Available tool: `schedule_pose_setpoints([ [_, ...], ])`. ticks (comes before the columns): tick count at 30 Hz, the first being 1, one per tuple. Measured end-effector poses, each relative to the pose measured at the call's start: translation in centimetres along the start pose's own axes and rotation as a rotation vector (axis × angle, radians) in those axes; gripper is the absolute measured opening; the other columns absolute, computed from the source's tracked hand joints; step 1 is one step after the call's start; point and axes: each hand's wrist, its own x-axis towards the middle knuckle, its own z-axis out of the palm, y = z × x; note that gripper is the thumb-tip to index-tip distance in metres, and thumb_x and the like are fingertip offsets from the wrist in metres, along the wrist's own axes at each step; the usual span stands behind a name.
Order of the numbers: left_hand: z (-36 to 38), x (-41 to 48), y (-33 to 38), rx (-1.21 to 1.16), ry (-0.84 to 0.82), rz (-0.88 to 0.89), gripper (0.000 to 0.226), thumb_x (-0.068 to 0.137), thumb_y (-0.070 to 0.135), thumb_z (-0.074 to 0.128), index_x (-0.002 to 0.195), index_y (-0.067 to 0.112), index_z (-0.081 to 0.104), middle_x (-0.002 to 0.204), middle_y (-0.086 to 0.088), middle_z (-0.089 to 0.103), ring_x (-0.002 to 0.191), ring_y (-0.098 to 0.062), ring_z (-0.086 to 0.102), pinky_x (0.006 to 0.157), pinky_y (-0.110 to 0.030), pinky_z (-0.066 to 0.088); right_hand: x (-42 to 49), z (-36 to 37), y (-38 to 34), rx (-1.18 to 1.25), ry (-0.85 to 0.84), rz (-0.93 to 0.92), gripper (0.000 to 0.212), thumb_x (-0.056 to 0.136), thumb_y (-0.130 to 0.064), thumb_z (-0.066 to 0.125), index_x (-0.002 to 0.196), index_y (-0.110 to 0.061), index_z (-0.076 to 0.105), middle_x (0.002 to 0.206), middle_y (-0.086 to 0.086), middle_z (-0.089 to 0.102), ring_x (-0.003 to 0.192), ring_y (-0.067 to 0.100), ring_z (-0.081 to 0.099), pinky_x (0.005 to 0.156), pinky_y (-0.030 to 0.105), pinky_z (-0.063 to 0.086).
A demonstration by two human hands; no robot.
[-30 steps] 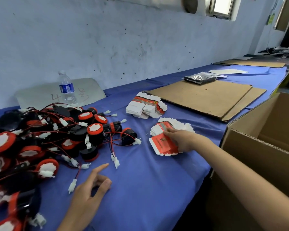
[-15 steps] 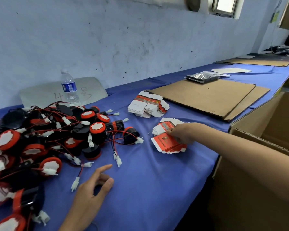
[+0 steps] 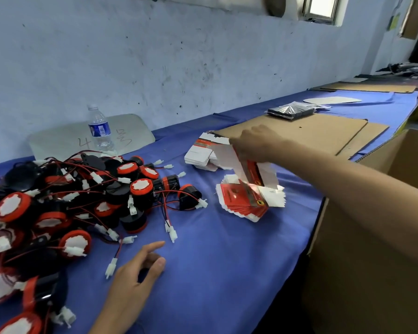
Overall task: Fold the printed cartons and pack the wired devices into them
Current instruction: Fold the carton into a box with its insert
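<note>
Change: right hand (image 3: 258, 145), a second ago flat on the fanned stack (image 3: 241, 203), is now raised with one flat carton (image 3: 247, 174) peeled free, so folding can likely begin.
Grip: pinches the carton's upper edge; the carton hangs below it, just above the stack.
Left hand (image 3: 135, 273): spread, empty, on tabletop (image 3: 227, 261) beside wired devices (image 3: 70, 201).

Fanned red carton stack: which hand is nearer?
Right. The right hand is just above the stack, pinching one carton held over it; the left hand is open, well to the stack's left, beside the wired devices.
</note>
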Motion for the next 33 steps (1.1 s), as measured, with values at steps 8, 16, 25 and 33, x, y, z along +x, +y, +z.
schedule_pose_setpoints([
  [8,0.3,0.0,0.6,-0.092,0.012,0.027,0.042,0.08,0.04,0.056,0.121,0.032,0.057,0.09,0.003,0.069,0.08,-0.005,0.067,0.075,-0.009,0.047,0.2,-5.1,1.9,0.834,0.108,0.147,0.022,0.091,-0.034,0.064,0.095,-0.015,0.073,0.093,0.007,0.068,0.08,0.017,0.056,0.066,0.024,0.044],
  [16,0.2,-0.3,2.5,-0.319,0.205,-0.086,0.116,0.034,0.103,0.044,0.118,0.025,0.05,0.1,0.007,0.064,0.091,-0.004,0.059,0.079,-0.006,0.043,-4.9,4.6,-20.0,1.708,0.33,0.366,0.021,0.097,-0.019,0.055,0.083,-0.03,0.066,0.07,-0.019,0.065,0.066,-0.008,0.057,0.064,0.016,0.042],
  [25,0.0,-0.3,3.1,-0.457,0.231,-0.054,0.119,0.036,0.086,0.071,0.122,0.005,0.051,0.104,0.005,0.073,0.097,-0.001,0.067,0.076,-0.013,0.05,-6.8,3.6,-23.6,2.039,0.228,0.129,0.03,0.09,-0.056,0.054,0.112,-0.039,0.065,0.104,-0.006,0.072,0.1,0.011,0.065,0.09,0.043,0.052],
  [33,-2.1,-0.3,1.1,0.038,0.406,-0.176,0.126,0.034,0.08,0.069,0.132,0.07,-0.01,0.13,0.026,0.052,0.111,0.001,0.055,0.083,-0.021,0.05,-7.8,3.4,-23.4,2.09,-0.273,-0.322,0.034,0.081,-0.05,0.059,0.103,-0.028,0.075,0.11,0.003,0.071,0.118,0.023,0.059,0.102,0.037,0.045],
])
